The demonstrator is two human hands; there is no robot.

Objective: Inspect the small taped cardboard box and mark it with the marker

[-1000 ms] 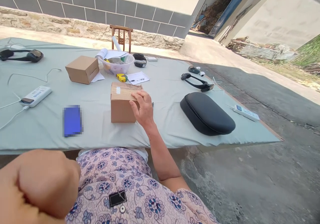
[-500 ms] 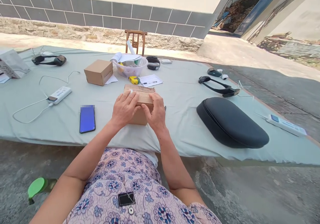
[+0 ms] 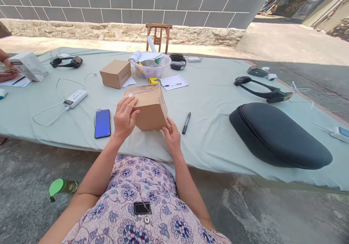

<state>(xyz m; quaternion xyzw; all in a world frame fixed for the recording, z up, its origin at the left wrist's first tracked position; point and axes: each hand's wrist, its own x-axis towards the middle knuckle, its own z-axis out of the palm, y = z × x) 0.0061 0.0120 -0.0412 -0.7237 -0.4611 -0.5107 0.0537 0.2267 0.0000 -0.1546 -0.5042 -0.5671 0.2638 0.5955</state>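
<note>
Between my hands is a brown cardboard box (image 3: 151,115), tilted and turned at the table's near side. My left hand (image 3: 124,117) wraps the box's upper left edge, its thumb across the front face. My right hand (image 3: 172,133) grips the lower right corner with thumb and fingers. The box's flaps look closed; its underside is hidden. A black marker pen (image 3: 186,123) lies to the right of my right hand. To the left of my left hand a smartphone (image 3: 102,123) with a blue screen lies flat.
Farther back stand another cardboard box (image 3: 115,74), a plastic basket (image 3: 151,71) of papers, a yellow tape measure (image 3: 154,80) and paper with a pen. At right lie a black case (image 3: 280,135) and a headset (image 3: 256,88). A white power bank (image 3: 75,98) trails a cable. Another person's hands (image 3: 8,71) show far left.
My right hand has gone from the box's top down to its lower right corner, and my left to its left edge. The box has tilted and turned; the marker has come into view.
</note>
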